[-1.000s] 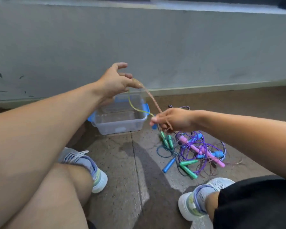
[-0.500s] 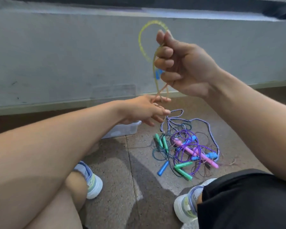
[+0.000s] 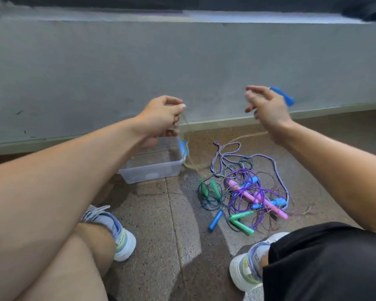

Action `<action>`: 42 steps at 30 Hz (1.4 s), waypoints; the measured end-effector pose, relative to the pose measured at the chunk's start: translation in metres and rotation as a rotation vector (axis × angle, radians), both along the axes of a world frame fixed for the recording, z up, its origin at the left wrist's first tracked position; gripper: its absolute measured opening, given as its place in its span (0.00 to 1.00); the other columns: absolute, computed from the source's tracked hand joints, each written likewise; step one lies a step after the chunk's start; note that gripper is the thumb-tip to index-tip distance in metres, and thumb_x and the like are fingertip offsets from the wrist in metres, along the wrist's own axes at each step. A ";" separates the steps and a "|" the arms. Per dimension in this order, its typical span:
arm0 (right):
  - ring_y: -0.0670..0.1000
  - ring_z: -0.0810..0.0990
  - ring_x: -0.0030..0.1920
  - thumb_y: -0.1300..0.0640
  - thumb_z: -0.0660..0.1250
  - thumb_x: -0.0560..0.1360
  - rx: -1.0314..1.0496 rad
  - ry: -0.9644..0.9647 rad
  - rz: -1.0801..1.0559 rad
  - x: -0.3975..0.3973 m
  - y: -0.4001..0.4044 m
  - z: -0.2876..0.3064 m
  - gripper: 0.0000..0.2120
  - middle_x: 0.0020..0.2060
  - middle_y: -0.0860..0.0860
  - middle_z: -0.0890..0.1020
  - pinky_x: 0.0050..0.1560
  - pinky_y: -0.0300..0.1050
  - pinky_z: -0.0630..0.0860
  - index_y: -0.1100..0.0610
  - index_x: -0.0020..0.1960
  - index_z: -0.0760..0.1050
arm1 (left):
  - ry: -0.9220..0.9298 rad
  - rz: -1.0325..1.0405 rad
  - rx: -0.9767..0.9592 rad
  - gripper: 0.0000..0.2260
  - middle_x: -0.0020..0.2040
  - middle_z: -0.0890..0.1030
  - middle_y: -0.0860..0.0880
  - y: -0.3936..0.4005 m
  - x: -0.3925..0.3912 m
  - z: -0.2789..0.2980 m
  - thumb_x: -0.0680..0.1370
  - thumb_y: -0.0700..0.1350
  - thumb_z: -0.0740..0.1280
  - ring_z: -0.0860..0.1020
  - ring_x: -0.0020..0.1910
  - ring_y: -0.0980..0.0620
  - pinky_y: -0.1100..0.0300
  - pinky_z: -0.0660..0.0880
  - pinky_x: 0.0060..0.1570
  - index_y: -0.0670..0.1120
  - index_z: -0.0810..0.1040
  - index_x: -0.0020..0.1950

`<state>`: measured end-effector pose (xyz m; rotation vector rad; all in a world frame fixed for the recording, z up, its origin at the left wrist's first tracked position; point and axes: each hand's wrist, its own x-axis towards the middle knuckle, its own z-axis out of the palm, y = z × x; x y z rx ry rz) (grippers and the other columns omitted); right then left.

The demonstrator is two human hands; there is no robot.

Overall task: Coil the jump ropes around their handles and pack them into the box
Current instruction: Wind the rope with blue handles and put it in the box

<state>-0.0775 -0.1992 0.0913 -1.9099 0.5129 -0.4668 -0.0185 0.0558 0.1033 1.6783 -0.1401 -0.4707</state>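
A: The handle [image 3: 283,98]? Blue. The rope [image 3: 186,158] is yellow-green fading to orange.

B: The pile holds pink handles [image 3: 259,200], green handles [image 3: 241,222], a purple cord [image 3: 240,193] and a navy-and-white striped rope [image 3: 226,154].

A: The box [image 3: 154,169] is clear with blue clips.

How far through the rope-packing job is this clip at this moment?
Early. Nothing looks packed: the visible part of the clear box shows no ropes. In hand is one yellowish rope, pinched by the left hand, with a blue handle at the right hand; it is not yet coiled. The tangled pile of ropes on the floor is left.
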 end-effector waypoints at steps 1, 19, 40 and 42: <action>0.46 0.77 0.38 0.50 0.69 0.78 -0.058 0.049 0.120 -0.004 0.005 -0.008 0.17 0.37 0.53 0.81 0.39 0.37 0.71 0.48 0.66 0.77 | 0.013 0.013 -0.055 0.05 0.30 0.71 0.52 -0.001 -0.001 0.004 0.82 0.44 0.65 0.70 0.27 0.56 0.62 0.76 0.28 0.48 0.74 0.58; 0.43 0.72 0.30 0.47 0.70 0.77 -0.665 0.668 0.789 -0.029 0.040 -0.076 0.10 0.33 0.46 0.81 0.38 0.40 0.68 0.53 0.47 0.83 | -0.146 0.492 -0.507 0.04 0.33 0.76 0.51 0.032 0.018 0.060 0.83 0.45 0.64 0.69 0.24 0.56 0.66 0.61 0.22 0.50 0.73 0.48; 0.44 0.64 0.30 0.49 0.64 0.81 0.440 -0.039 0.607 -0.021 0.098 0.077 0.09 0.37 0.46 0.79 0.27 0.38 0.51 0.50 0.49 0.80 | -0.280 -0.689 0.473 0.10 0.45 0.84 0.48 -0.013 -0.029 -0.025 0.82 0.51 0.66 0.84 0.41 0.50 0.54 0.80 0.43 0.47 0.78 0.58; 0.45 0.64 0.30 0.48 0.64 0.81 0.405 -0.062 0.589 -0.020 0.092 0.078 0.09 0.37 0.45 0.79 0.27 0.37 0.52 0.50 0.49 0.81 | -0.277 -0.683 0.443 0.09 0.44 0.85 0.48 -0.014 -0.028 -0.027 0.83 0.48 0.63 0.84 0.40 0.51 0.57 0.79 0.40 0.46 0.81 0.53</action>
